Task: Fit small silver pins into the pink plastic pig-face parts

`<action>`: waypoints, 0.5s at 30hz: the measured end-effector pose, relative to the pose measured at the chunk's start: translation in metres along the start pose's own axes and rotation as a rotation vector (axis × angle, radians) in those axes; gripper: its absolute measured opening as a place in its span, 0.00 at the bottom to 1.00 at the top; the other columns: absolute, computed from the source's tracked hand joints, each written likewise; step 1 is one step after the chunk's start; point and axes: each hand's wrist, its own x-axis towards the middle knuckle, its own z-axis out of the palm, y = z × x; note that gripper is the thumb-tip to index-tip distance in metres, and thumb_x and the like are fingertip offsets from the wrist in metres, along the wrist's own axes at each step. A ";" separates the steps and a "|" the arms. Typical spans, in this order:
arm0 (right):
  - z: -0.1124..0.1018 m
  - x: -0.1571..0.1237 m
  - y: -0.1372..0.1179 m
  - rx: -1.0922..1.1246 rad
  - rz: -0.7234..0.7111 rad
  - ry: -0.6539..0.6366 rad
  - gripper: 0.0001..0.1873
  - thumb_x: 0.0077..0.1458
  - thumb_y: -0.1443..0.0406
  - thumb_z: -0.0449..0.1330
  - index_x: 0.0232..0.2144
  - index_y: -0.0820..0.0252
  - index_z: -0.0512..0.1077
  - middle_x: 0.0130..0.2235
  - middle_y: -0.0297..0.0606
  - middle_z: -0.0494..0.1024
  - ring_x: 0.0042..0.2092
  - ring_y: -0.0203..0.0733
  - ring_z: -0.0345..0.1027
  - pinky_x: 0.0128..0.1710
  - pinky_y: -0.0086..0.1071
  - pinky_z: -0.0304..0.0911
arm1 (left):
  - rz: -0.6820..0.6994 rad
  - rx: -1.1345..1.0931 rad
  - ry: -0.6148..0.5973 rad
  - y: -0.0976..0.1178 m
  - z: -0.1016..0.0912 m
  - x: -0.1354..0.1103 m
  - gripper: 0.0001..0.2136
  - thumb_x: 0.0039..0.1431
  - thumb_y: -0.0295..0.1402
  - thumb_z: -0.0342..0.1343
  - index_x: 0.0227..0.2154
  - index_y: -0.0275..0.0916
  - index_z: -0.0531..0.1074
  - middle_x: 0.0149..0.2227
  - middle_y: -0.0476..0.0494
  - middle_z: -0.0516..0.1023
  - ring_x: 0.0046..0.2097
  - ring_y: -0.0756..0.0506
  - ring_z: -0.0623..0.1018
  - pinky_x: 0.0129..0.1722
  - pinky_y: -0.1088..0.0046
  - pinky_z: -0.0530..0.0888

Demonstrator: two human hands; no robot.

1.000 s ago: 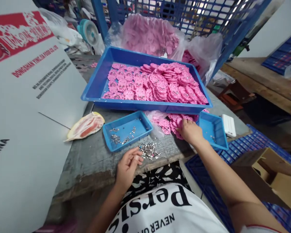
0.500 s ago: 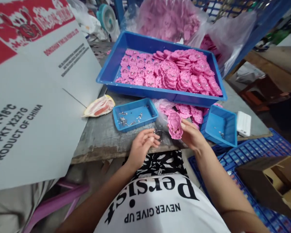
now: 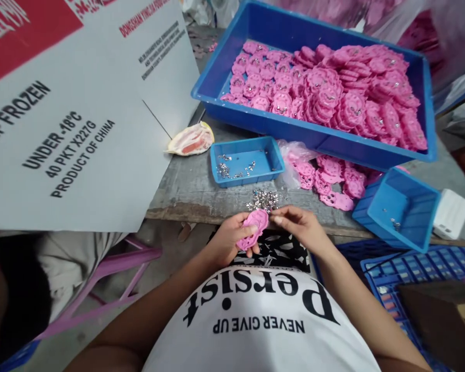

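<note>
Pink scalloped plastic piece is gripped between thumb and fingers of the left hand, just off the near edge of the grey bench and over the lap. Its long axis runs from lower left to upper right. The right hand lies immediately to its right, fingertips pinched narrow at its upper end; whether on anything I cannot tell. A heap of small silver metal bits lies just beyond, before the small blue plastic tray.

At left, the cardboard sheet reads "UNDER -18°C", "40 PKT X227G", "PRODUCT OF CHINA". Near us, on our shirt, we read "Persist" and "NEVER GIVE UP".
</note>
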 end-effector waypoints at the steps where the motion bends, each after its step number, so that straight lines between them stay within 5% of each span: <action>1: -0.002 0.005 0.001 -0.093 -0.008 0.085 0.14 0.58 0.52 0.64 0.37 0.56 0.79 0.36 0.39 0.84 0.37 0.46 0.76 0.42 0.41 0.70 | 0.014 -0.004 0.029 0.000 -0.003 -0.003 0.22 0.51 0.42 0.70 0.42 0.35 0.69 0.25 0.50 0.74 0.20 0.50 0.75 0.14 0.79 0.66; 5: -0.003 0.032 -0.004 -0.509 -0.166 0.235 0.08 0.60 0.61 0.59 0.36 0.56 0.78 0.39 0.42 0.83 0.42 0.50 0.75 0.46 0.42 0.67 | 0.146 -0.078 0.137 0.007 -0.007 -0.009 0.19 0.54 0.42 0.68 0.39 0.37 0.67 0.29 0.51 0.74 0.21 0.53 0.73 0.16 0.80 0.62; 9: 0.013 0.056 -0.019 -0.857 -0.226 0.144 0.12 0.65 0.65 0.55 0.40 0.59 0.79 0.43 0.46 0.82 0.47 0.52 0.73 0.47 0.41 0.65 | 0.233 -0.108 0.213 0.013 -0.009 -0.007 0.19 0.55 0.40 0.67 0.42 0.37 0.67 0.36 0.44 0.80 0.24 0.53 0.74 0.20 0.78 0.66; 15: 0.038 0.078 -0.031 -1.238 -0.195 0.045 0.16 0.68 0.65 0.52 0.39 0.62 0.80 0.42 0.51 0.81 0.45 0.53 0.69 0.40 0.41 0.60 | 0.277 -0.102 0.276 0.017 -0.020 -0.006 0.18 0.56 0.41 0.66 0.42 0.35 0.68 0.30 0.45 0.80 0.27 0.50 0.75 0.24 0.76 0.69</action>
